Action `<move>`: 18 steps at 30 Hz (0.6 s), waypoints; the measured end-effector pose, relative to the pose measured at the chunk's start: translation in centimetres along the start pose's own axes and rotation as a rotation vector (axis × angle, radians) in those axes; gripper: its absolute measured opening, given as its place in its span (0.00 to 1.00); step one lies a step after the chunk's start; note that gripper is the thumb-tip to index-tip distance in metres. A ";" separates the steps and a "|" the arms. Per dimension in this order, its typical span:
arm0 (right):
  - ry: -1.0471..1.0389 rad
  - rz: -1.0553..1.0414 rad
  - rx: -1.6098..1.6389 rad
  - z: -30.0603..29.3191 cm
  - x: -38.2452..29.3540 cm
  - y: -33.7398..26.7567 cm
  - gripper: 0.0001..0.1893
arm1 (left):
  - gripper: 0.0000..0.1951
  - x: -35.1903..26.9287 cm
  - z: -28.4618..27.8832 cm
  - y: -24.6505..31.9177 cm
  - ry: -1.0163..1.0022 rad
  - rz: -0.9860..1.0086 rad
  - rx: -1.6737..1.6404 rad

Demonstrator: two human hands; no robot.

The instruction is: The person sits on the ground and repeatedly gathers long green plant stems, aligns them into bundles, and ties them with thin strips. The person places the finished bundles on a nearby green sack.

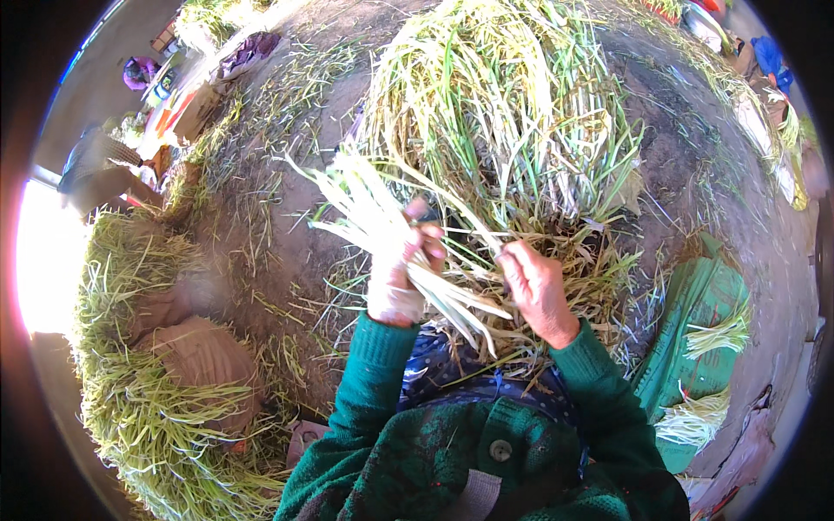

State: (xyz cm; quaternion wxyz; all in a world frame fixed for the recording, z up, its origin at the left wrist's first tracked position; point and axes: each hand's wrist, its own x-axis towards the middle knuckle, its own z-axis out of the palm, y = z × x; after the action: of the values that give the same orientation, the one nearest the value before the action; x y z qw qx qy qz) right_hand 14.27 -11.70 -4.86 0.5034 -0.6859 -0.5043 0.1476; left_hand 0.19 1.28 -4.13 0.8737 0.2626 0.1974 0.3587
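Observation:
A bunch of pale, leafy stalks (355, 202), like garlic chives, is gripped in my left hand (394, 286). Its leafy tops fan out to the upper left and its white ends point to the lower right. My right hand (537, 286) pinches the lower end of a single yellowish stalk (459, 205), which slants up across the bunch. Just beyond both hands rises a large heap of the same stalks (495, 111), green and straw-coloured. Dry trimmed leaves (586, 280) lie under and beside my right hand. A dark blue dotted apron (469, 374) covers my lap.
At right, a green woven sack (684, 312) bears a small bundle (717, 335) and another small bundle (694, 420). A second heap (163, 423) surrounds a brown sack (202, 365) at left. One person bends (98, 169) at far left; others sit farther off.

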 end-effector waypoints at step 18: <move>-0.133 0.042 0.255 1.3 -0.3 -3.1 0.04 | 0.31 -4.1 -2.9 -1.1 0.087 -0.039 -0.011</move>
State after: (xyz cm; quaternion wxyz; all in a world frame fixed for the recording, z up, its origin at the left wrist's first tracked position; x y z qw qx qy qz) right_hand 11.55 -11.29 -2.95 0.5486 -0.6157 -0.4991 0.2662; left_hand -3.51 -1.46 -6.36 0.8726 0.2379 0.2383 0.3537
